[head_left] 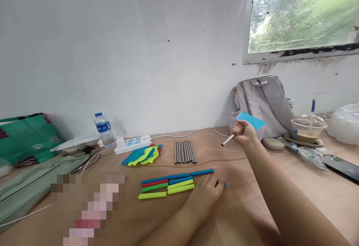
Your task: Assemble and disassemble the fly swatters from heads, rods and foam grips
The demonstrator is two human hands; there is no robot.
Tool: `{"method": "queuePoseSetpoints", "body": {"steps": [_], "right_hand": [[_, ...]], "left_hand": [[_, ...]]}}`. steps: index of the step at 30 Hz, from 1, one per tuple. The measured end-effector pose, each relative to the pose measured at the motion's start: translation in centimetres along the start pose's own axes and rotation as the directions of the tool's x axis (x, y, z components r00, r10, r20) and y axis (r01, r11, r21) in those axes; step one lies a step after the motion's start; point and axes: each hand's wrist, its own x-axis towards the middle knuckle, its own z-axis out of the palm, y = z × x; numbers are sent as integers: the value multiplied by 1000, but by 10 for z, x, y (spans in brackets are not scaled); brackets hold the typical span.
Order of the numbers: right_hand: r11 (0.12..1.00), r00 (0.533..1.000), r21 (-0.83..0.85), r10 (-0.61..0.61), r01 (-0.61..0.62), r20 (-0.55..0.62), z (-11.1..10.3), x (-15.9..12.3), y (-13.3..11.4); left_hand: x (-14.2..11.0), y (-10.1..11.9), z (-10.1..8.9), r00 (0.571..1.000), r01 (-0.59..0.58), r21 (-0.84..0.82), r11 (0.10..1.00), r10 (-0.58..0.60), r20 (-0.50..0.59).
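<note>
My right hand (pixel 243 132) is raised above the table and closed round a blue swatter head (pixel 250 120) with a short metal rod (pixel 228 140) sticking out below the fist. My left hand (pixel 206 193) rests on the wooden table (pixel 238 201), its fingers on a blue handle piece (pixel 221 184) beside a row of coloured handle sleeves (pixel 168 186) in blue, red, green and yellow. Several metal rods (pixel 185 151) lie side by side further back. A pile of coloured swatter heads (pixel 143 155) lies to their left.
A white power strip (pixel 131 143) and a water bottle (pixel 104 129) stand by the wall. A grey backpack (pixel 263 102), a drink cup (pixel 307 129), a plastic bag and a dark phone (pixel 342 166) sit at the right. Green fabric (pixel 28 182) covers the left side.
</note>
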Motion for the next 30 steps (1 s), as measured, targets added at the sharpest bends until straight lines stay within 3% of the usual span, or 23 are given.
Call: {"method": "queuePoseSetpoints", "body": {"steps": [3, 9, 20, 30], "right_hand": [[998, 998, 8, 59, -59, 7, -15, -1, 34], [997, 996, 9, 82, -83, 15, -45, -15, 83], [995, 998, 83, 56, -58, 21, -55, -15, 85], [980, 982, 92, 167, -175, 83, -51, -16, 82]], "left_hand": [[1, -5, 0, 999, 37, 90, 995, -36, -20], [-2, -10, -2, 990, 127, 37, 991, -125, -65], [-2, -20, -1, 986, 162, 38, 986, -161, -38], [-2, -24, 5, 984, 151, 7, 989, -149, -95]]}}
